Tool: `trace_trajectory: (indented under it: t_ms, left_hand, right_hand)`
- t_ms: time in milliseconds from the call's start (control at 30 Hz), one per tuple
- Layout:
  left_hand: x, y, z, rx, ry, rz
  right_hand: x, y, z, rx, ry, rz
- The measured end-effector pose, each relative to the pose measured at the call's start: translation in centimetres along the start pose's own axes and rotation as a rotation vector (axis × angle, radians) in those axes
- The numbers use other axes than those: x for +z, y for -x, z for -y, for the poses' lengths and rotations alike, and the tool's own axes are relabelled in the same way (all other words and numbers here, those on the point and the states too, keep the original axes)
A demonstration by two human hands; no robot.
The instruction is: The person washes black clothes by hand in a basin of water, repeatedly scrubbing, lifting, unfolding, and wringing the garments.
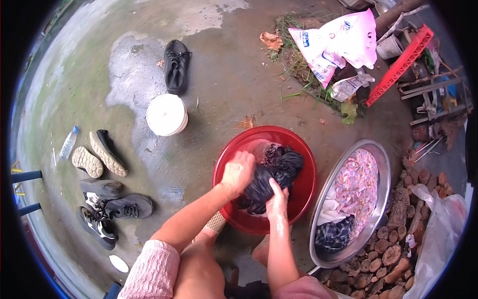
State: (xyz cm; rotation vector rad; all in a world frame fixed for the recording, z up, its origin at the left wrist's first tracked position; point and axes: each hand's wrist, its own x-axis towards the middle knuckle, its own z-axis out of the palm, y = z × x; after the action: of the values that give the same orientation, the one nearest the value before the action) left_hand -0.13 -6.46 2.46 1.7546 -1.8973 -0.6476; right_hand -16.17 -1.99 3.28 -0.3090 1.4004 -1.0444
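Note:
A round red plastic basin stands on the ground before me, with a wet black cloth garment bunched inside and some soapy water around it. My left hand is over the garment's left side, its fingers curled and slightly blurred; whether cloth is between them is hard to tell. On the garment's lower right part, my right hand grips the cloth between thumb and fingers. Both forearms look wet. To the right, an oval metal tub holds a pink patterned cloth, a white cloth and a dark checked cloth.
A white lidded bucket and a black shoe stand beyond the basin. Several shoes and a plastic bottle lie left. Stacked firewood borders the tub; pink plastic bags and a red plastic bar are upper right.

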Motion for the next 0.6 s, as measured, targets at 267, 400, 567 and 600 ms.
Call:
trace_trajectory:
  t_ms: [267,400,567,600]
  left_hand:
    - [2.4,2.6,-0.5,-0.343,0.093,0.244]
    - [4.4,4.9,2.9,-0.398,0.386,0.557]
    - [0.0,4.2,-7.8,-0.191,0.65,0.368]
    - [-0.9,4.5,-8.9,-0.188,0.618,0.413]
  right_hand:
    - [-1.1,1.7,-0.8,0.222,0.127,-0.06]
    - [0.5,2.8,-2.6,0.392,0.146,0.018]
    - [-8.6,-3.6,-8.7,0.236,-0.855,0.845]
    - [-8.3,-4.8,-10.4,0.264,-0.869,0.854]
